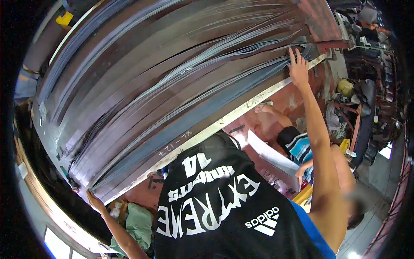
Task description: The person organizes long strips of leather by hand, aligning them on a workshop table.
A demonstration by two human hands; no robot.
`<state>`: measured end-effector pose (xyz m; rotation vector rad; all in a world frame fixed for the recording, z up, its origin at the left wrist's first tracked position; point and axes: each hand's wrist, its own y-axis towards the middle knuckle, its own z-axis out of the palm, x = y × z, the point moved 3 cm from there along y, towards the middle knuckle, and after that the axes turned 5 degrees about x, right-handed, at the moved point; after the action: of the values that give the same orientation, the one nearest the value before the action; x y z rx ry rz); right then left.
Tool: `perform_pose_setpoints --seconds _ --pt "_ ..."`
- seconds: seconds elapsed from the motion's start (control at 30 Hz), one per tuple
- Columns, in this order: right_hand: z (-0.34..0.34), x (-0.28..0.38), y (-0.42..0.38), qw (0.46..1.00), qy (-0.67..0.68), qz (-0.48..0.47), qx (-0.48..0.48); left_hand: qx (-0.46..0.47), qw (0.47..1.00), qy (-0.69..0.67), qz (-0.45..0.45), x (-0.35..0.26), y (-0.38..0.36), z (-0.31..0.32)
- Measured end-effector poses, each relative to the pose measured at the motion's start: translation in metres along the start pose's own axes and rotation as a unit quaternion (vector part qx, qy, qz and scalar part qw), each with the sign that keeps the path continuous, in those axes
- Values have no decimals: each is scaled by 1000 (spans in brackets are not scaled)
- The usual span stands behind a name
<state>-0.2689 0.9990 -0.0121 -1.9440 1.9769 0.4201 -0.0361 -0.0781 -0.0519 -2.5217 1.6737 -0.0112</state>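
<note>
Long bundles of thin dark grey strips [207, 93] lie side by side across a dark brown tabletop [189, 125]. The nearest bundle runs along the table's front edge, between my two hands. At its left end, my left hand [95, 203] is closed, with the fingertips on the tapered tips of the strips. My right hand [298, 69] touches the bundle's right end; its fingers are stretched out and apart, resting on the strips. White marking that reads XL-127 [174, 142] is on the tabletop near the front edge.
A seated person in striped shorts [302, 146] is close on my right, below the table. A red-brown metal part [321, 21] stands at the table's right end. Green cloth [139, 224] lies at lower left. Shelves with assorted items [375, 64] line the right side.
</note>
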Motion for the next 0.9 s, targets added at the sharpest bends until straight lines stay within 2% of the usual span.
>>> perform_pose_setpoints --seconds 0.07,0.1,0.23,0.33,0.4,0.43,0.5,0.53,0.6,0.67,0.73,0.8,0.87,0.9 --pt "13 1 -7 999 46 9 8 -17 1000 20 15 -8 -1 -1" --pt "21 0 -8 998 40 27 41 -14 1000 17 10 -12 -2 -4" --pt "28 -2 -4 997 48 55 17 -19 1000 11 11 -11 -2 -5" --pt "29 -7 3 995 39 80 49 -13 1000 13 8 -8 -1 -4" --pt "24 -8 7 997 10 69 -15 -14 1000 12 18 3 2 2" --pt "22 -7 9 997 10 71 -15 -14 1000 13 19 2 2 0" --pt "17 1 11 1000 -4 -17 -24 8 1000 14 -3 0 3 -1" --pt "13 1 12 1000 -5 -16 -24 8 1000 13 -3 0 4 1" --pt "4 7 10 994 93 -45 -20 -6 1000 6 15 3 1 2" --pt "-6 8 12 992 102 -50 -54 4 1000 5 -4 -6 0 -4" --pt "-1 -2 16 992 98 -77 12 14 1000 4 -19 -9 1 -5" --pt "0 -16 26 993 83 -88 -2 23 1000 4 -7 5 4 1" --pt "10 -31 36 990 43 -104 90 21 1000 6 9 6 7 0" --pt "12 -36 40 990 33 -120 71 25 1000 15 5 9 8 -1"
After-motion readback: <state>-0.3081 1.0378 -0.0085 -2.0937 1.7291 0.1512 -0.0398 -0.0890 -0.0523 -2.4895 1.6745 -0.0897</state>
